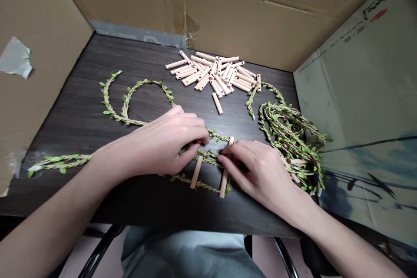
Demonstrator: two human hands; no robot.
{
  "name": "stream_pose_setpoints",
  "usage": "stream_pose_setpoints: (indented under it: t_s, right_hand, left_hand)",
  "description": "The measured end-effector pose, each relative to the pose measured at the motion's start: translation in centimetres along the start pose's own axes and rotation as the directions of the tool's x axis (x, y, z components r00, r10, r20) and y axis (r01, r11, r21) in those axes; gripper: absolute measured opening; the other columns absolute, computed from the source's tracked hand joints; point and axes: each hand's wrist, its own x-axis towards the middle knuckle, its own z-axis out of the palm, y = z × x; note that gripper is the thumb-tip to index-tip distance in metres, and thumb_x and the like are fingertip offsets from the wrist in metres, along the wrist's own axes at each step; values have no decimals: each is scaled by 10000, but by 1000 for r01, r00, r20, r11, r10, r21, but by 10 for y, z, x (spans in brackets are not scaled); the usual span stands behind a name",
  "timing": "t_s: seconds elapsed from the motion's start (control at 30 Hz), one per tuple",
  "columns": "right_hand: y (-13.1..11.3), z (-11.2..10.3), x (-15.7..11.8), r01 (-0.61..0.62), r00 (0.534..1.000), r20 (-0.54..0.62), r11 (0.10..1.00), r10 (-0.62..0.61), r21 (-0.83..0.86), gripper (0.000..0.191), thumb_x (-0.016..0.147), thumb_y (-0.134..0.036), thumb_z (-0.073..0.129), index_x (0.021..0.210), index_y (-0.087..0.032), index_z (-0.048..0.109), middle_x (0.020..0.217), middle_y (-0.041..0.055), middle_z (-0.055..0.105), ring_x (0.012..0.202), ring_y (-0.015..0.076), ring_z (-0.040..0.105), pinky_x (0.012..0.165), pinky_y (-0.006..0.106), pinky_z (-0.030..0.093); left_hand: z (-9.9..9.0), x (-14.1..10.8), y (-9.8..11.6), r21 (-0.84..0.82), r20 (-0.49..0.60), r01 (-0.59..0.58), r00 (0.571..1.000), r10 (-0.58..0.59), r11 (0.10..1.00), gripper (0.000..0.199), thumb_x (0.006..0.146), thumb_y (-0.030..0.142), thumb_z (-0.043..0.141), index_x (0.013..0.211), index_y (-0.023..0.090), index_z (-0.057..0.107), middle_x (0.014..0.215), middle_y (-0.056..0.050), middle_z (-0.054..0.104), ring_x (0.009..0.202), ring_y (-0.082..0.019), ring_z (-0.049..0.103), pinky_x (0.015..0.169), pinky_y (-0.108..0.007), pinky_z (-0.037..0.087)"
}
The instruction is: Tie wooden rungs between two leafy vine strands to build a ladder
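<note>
My left hand (166, 141) pinches a strand of green-leaved twine garland (208, 156) at the middle of the table. My right hand (257, 169) grips an upright-lying wooden dowel (225, 169), its fingers against the garland. A second dowel (196, 173) lies across the strands just below my left fingertips, and my hands partly hide the crossing points. Behind them is a heap of several drilled wooden dowels (211, 74), with one loose dowel (217, 103) in front. More garland lies in a tangled coil (286, 139) to the right and in loops (137, 95) to the left.
The dark wood-grain table (65, 108) ends in a front edge close to my body. Cardboard walls (244, 17) stand behind and at the left, with a printed board (358, 74) at the right. Tape patches show on the cardboard.
</note>
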Motion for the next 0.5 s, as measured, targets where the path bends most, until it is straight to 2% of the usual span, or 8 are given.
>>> stream_pose_setpoints:
  t_s: [0.1, 0.17, 0.27, 0.5]
  right_hand:
    - [4, -2, 3, -8, 995, -102, 1000, 9, 14, 215, 1051, -262, 532, 964, -154, 696, 847, 50, 648, 756, 168, 604, 712, 294, 442]
    - [7, -2, 5, -32, 988, -154, 999, 32, 2, 204, 1047, -262, 540, 1006, -150, 705, 896, 59, 648, 802, 173, 615, 732, 293, 457]
    - [12, 0, 8, -77, 983, -172, 996, 69, -40, 204, 1037, -293, 563, 1052, -158, 714, 933, 62, 649, 830, 182, 626, 733, 296, 466]
    - [14, 6, 9, -114, 985, -131, 993, 108, -38, 193, 1035, -311, 572, 1034, -165, 699, 883, 47, 672, 782, 178, 633, 720, 298, 454]
  left_hand:
    - [4, 4, -3, 38, -155, 22, 988, -15, 999, 176, 1010, 198, 499, 999, 168, 673, 1023, -63, 692, 957, -216, 597, 844, -360, 375]
    - [8, 6, -7, 87, -199, 12, 980, 5, 996, 177, 1021, 206, 509, 1068, 168, 675, 1098, -78, 694, 1003, -228, 596, 861, -368, 376]
    - [16, 7, -13, 128, -172, -21, 984, 43, 992, 204, 1038, 209, 514, 1164, 192, 673, 1159, -70, 703, 1037, -227, 599, 878, -377, 356]
    - [26, 9, -20, 123, -155, 7, 988, 12, 992, 191, 1060, 248, 508, 1072, 200, 692, 1042, -41, 722, 955, -207, 598, 877, -382, 318]
